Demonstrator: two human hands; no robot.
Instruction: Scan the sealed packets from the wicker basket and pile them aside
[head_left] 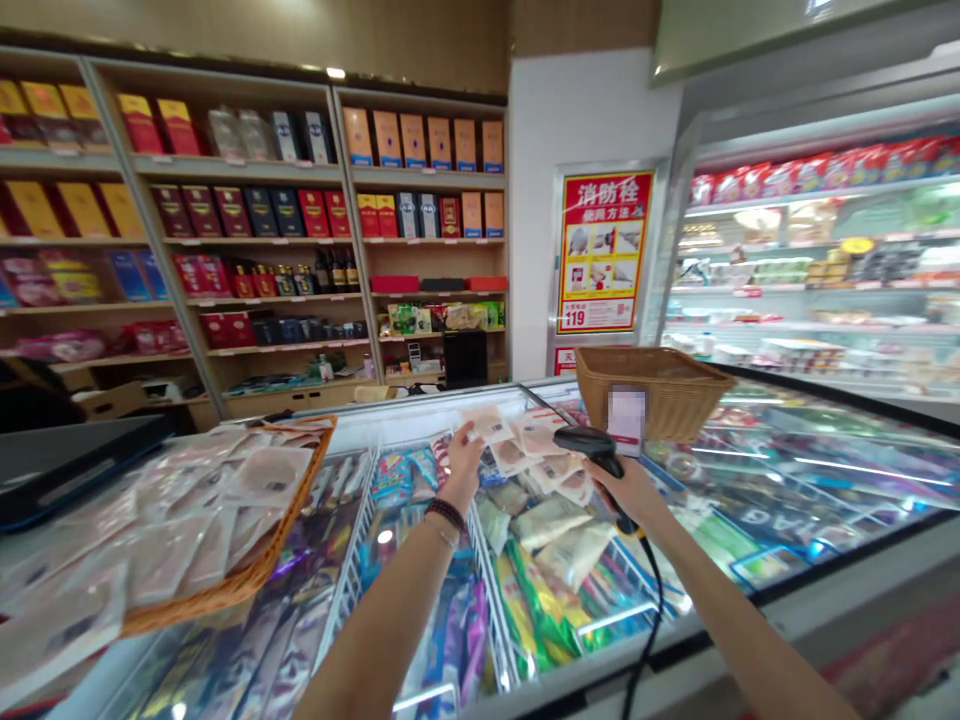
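My right hand (621, 488) is wrapped round a black barcode scanner (585, 440), its head pointing left and its cable hanging down in front of the freezer. Further left, my left hand (461, 465) pinches the near edge of a flat, see-through packet (486, 424) with a small dark printed label. Just right of that hand, several similar packets (551, 468) lie overlapping on the glass freezer top, below the scanner's head. A beaded bracelet (445, 514) circles my left wrist. What the packets contain is too blurred to make out.
At left, an orange-rimmed wicker tray (304, 500) holds many more flat packets, beside a dark device (75, 460). A brown wicker basket (675, 400) with a card stands behind my right hand. Wrapped goods fill wire baskets (491, 580) under the glass. Stocked shelves (427, 180) line the back.
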